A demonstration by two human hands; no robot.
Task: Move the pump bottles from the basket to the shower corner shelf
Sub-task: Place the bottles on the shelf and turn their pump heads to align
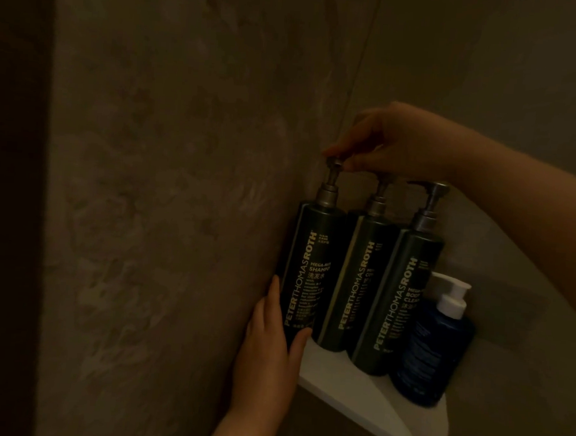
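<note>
Nearest to the camera is the left hand (268, 348), which comes up from the bottom edge. Its fingers wrap the lower part of the shampoo bottle (305, 272), with the thumb on the front side and the other fingers behind, so this hand grips the bottle.

On the white corner shelf (353, 397) I count four pump bottles. Three are tall and dark green with the same vertical brand text: the shampoo bottle at the left, the middle bottle (353, 282) just beside it, and the body cleanser bottle (399, 298) at the right of these. The three touch each other in a row. The fourth is a shorter blue bottle (430, 354) with a white pump, which stands at the right end, close to the wall (145, 209) corner.

All the bottles stand with their long axis nearly vertical; in this view they lean a little to the right at the top. Whether the base of the shampoo bottle is fully on the shelf edge, I cannot tell, because the left hand hides it.

From the right side, the right hand (392, 140) reaches over the tops. Its thumb and fingertips pinch the metal pump head of the shampoo bottle. The pump spout of the body cleanser bottle points left, toward the middle bottle.
</note>
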